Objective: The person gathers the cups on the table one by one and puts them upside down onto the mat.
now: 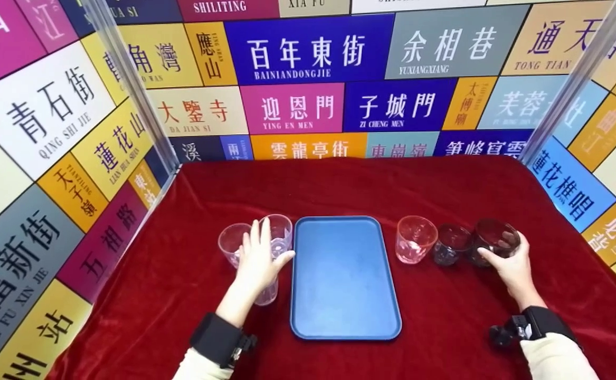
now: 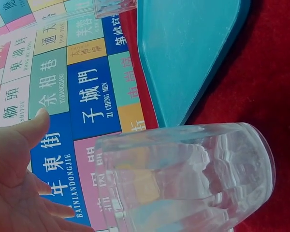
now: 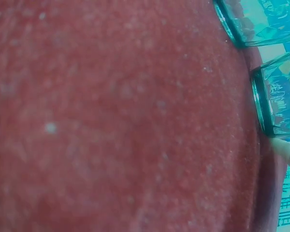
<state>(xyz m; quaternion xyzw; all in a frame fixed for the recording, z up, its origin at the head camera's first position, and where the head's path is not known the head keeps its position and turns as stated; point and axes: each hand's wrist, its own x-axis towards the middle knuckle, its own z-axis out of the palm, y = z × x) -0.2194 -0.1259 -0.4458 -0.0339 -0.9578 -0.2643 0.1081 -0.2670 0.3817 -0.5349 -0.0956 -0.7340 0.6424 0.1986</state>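
On the left, my left hand (image 1: 257, 258) is held over a group of clear glasses with its fingers spread, gripping none of them. One clear glass (image 1: 230, 244) is left of it, another (image 1: 282, 226) behind, and a third (image 1: 267, 295) nearer me, partly covered. The left wrist view shows the thumb and fingers of that hand (image 2: 14, 164) apart from a clear glass (image 2: 193, 179). At the right, my right hand (image 1: 511, 261) holds a dark tinted glass (image 1: 490, 232), thumb on the near side and fingers around the far right. A smaller dark glass (image 1: 451, 245) stands beside it.
Between the two groups of glasses lies a blue rectangular tray (image 1: 342, 279). A pinkish glass (image 1: 416, 243) stands just right of it. Red cloth (image 1: 445, 316) covers the table, and walls with printed signs (image 1: 313, 53) enclose the back and sides.
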